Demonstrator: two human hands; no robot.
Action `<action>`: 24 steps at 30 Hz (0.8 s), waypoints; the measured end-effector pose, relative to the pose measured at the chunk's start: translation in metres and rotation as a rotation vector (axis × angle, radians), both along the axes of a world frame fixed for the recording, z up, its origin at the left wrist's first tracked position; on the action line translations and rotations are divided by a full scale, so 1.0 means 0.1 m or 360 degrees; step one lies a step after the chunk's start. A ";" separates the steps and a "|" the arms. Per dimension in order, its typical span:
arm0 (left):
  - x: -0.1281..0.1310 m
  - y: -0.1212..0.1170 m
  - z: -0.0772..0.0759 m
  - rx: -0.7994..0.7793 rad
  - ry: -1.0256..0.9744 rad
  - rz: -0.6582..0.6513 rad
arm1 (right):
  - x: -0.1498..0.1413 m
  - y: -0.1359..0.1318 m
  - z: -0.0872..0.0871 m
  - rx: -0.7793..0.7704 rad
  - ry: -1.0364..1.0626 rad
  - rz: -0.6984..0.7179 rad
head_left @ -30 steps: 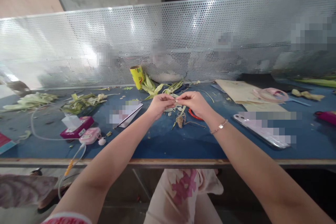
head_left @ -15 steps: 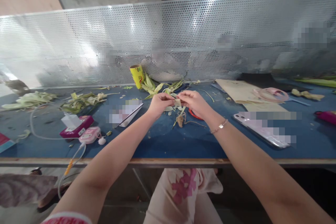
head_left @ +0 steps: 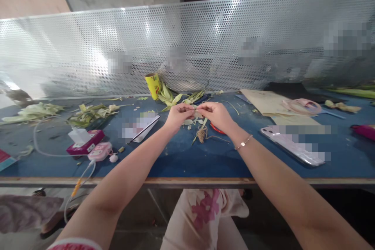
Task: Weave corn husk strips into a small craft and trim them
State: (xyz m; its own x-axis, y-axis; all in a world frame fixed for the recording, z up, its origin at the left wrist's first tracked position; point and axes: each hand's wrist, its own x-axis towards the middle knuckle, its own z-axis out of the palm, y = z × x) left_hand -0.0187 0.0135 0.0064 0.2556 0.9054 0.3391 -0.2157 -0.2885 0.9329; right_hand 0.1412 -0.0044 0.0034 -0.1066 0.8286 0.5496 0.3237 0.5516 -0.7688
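Over the middle of the blue table, my left hand (head_left: pixel 179 117) and my right hand (head_left: pixel 216 115) meet fingertip to fingertip. Both are closed in a pinch on a small pale piece of corn husk (head_left: pixel 196 114), mostly covered by the fingers. Just below them on the table lies a small brown bundle of twine (head_left: pixel 200 136) with loose strands. Scraps of pale husk (head_left: pixel 187 122) are scattered beneath the hands. Beside my right hand shows part of a red loop (head_left: pixel 217 128), the rest hidden. Green corn husks (head_left: pixel 168 95) lie behind the hands.
A yellow tube (head_left: pixel 152 86) stands against the perforated metal screen (head_left: pixel 199 39). Husk piles (head_left: pixel 92 114), a purple power strip (head_left: pixel 84 142) with cables and a phone-like slab (head_left: pixel 146 127) lie left. Right are a phone (head_left: pixel 275 138), brown paper (head_left: pixel 260 101) and a pink ring-shaped item (head_left: pixel 301 106).
The fingertips have drawn closer together, and the pale husk piece between them shows less than before. My right wrist has shifted slightly. Objects on the table stay put.
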 end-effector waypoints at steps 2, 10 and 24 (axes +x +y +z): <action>0.00 0.01 -0.01 -0.0001 -0.0008 0.0005 | 0.00 0.00 0.00 0.0018 -0.0029 -0.0020; 0.00 0.01 -0.02 0.0072 0.0068 0.0020 | 0.01 0.01 -0.01 0.0046 -0.0013 -0.0028; 0.01 -0.04 0.00 0.0210 0.0148 0.0028 | -0.02 0.04 -0.03 -0.0417 0.0673 0.0282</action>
